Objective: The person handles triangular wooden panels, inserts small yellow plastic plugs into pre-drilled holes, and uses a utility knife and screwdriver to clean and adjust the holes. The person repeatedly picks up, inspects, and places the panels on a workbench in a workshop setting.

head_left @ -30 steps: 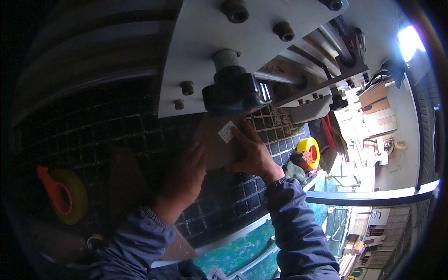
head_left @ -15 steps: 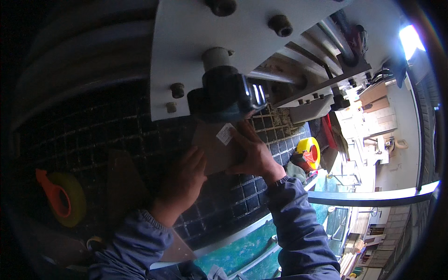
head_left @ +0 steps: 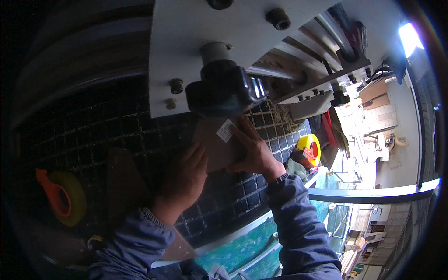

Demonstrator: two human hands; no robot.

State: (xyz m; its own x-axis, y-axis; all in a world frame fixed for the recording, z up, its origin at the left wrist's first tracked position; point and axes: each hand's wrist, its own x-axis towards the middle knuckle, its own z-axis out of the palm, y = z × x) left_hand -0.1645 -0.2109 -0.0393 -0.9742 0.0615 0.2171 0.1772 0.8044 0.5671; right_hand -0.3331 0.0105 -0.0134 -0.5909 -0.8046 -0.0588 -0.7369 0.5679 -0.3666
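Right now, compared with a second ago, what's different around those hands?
The pale plate and its black knob appear slightly farther left; whether they or the camera shifted, I can't tell. Nothing was visibly picked up or let go. The left hand and right hand stay on the brown board, and the yellow tape roll at right looks unmoved.

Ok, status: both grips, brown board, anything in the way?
Left-hand grip at left edge of brown board. Right-hand grip on its right side, beside white label. Black lobed knob hides board's far end from view.
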